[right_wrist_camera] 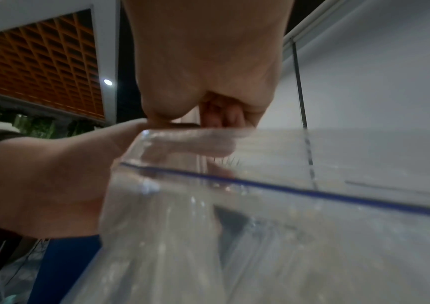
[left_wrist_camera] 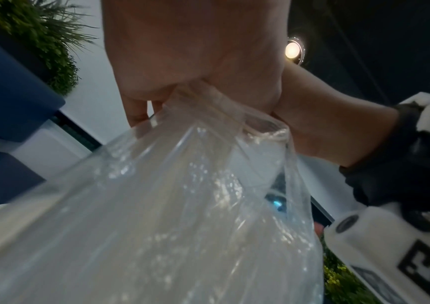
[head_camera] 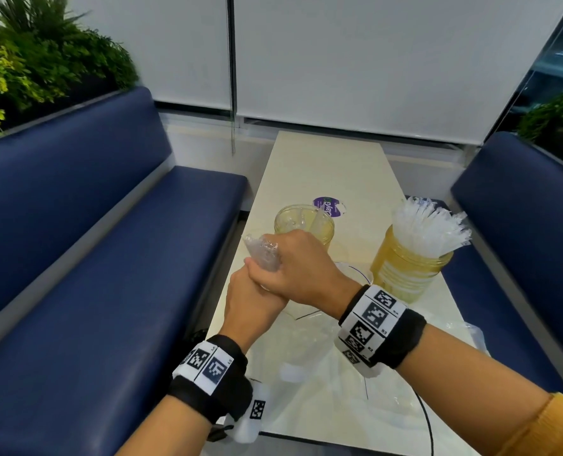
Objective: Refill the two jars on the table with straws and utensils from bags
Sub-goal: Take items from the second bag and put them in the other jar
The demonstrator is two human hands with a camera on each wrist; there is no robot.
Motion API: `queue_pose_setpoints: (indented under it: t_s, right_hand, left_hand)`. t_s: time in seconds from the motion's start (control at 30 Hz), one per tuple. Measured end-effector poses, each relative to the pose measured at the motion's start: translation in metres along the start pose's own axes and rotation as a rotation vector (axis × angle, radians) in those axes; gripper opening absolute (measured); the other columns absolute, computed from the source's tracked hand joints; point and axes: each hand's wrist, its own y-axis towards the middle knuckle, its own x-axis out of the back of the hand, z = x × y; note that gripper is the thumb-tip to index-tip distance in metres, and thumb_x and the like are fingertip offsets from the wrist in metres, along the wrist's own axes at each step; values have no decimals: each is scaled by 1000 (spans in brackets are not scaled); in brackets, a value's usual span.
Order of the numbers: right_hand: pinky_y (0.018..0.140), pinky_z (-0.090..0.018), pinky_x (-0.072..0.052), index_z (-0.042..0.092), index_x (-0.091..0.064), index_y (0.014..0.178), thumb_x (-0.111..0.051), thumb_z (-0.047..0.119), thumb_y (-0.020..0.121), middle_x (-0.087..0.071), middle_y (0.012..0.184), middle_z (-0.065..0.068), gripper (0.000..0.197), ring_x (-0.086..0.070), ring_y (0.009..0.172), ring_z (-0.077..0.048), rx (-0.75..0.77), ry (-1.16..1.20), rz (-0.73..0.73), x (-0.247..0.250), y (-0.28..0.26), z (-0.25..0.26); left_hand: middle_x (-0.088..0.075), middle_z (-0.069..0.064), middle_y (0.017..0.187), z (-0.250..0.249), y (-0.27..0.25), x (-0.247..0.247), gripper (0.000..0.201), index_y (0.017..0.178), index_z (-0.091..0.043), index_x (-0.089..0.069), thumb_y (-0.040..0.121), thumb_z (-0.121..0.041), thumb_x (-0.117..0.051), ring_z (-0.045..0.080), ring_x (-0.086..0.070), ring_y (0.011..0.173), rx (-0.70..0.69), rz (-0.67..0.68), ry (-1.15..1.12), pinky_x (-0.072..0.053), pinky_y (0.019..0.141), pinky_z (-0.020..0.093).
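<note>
Plainly the largest things come first: two blue benches point(head_camera: 86, 258) flank a pale counter point(head_camera: 326, 166) that runs toward twelve o'clock, with green plants point(head_camera: 40, 57) at ten o'clock. On the counter a yellow jar point(head_camera: 408, 274) at two o'clock is packed with wrapped straws point(head_camera: 428, 222), while a second jar point(head_camera: 303, 225) at twelve o'clock looks nearly empty, with only a clear piece or two inside. An emptied clear bag point(head_camera: 388, 390) lies flat at four o'clock. Above the near half of the counter both hands meet on a clear zip bag point(right_wrist_camera: 273, 236) holding clear plastic utensils, though the blur hides which kind. The likely trouble from here is a spill: the film is slick and bunched, so if it is tipped before the mouth sits over the near-empty jar, the contents could scatter across the counter or knock that light jar over. As for the grip, the right hand point(head_camera: 293, 268) is curled tight around the gathered upper part of the bag, film poking out of the fist at ten o'clock. The left hand point(head_camera: 250, 297) sits just beneath it, touching it, fingers wrapped around the same bag lower down.
</note>
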Motion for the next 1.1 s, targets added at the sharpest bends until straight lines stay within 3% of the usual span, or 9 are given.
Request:
queue_pose_setpoints:
  t_s: [0.13,0.27,0.37,0.47,0.57,0.63,0.73,0.93,1.1]
  right_hand:
    - [46,-11,-23,41,-28,61,-70,23,88,-27,45,17,54,-31,39,-1,73,105,-85,23,16,7]
    - [43,-23,-25,32,-32,53,-69,21,90,-36,43,2,53,-26,38,-8,12,185,-163,67,52,3]
    - [42,-20,-25,21,-43,50,-67,24,90,-39,41,9,47,-29,37,-6,-52,239,-274,102,80,-5]
    - [40,-10,-23,28,-39,49,-67,24,89,-40,35,14,49,-35,34,-4,-75,243,-413,129,105,-18]
    - [42,-12,-22,32,-35,51,-64,30,88,-34,44,17,48,-36,35,-4,-96,140,-489,133,124,-42]
    - [45,-14,-23,25,-42,53,-61,38,88,-39,47,12,42,-37,40,-5,-152,49,-500,125,132,-65]
    - [49,-23,-29,12,-55,65,-57,44,90,-50,54,0,40,-46,51,-18,-221,-59,-478,101,140,-100]
    - [54,-28,-31,21,-36,53,-61,45,90,-42,50,0,50,-41,51,-21,-350,-91,-274,45,130,-140]
    - [61,-37,-60,11,-66,76,-63,56,85,-68,58,-5,47,-66,50,-18,-493,-80,16,12,113,-163]
  left_hand:
    - [-69,-17,94,4,-4,8,55,106,-31,-64,63,-56,-88,-2,-65,88,9,71,-35,-56,76,23]
    - [-70,-17,101,14,-3,12,68,101,-35,-64,48,-71,-88,4,-67,93,43,71,22,-59,83,36]
    - [-68,-21,103,16,-1,15,63,100,-37,-64,50,-63,-91,4,-67,93,50,72,51,-59,84,39]
    - [-66,-23,106,17,-2,19,59,101,-38,-65,53,-55,-93,1,-68,89,32,63,69,-59,85,37]
    - [-66,-22,106,21,-3,22,57,101,-39,-65,54,-55,-93,0,-69,84,13,52,77,-59,84,37]
    - [-66,-23,107,22,-3,25,56,101,-39,-64,55,-54,-93,0,-68,85,4,53,91,-59,84,34]
    - [-65,-25,109,25,-4,31,56,101,-39,-64,56,-53,-93,2,-67,90,3,60,103,-57,83,29]
    - [-64,-26,109,30,-2,38,54,104,-39,-65,59,-49,-93,4,-67,93,-12,74,112,-52,83,21]
    - [-63,-26,109,30,1,39,52,104,-39,-65,61,-49,-92,3,-66,95,-27,78,126,-48,83,14]
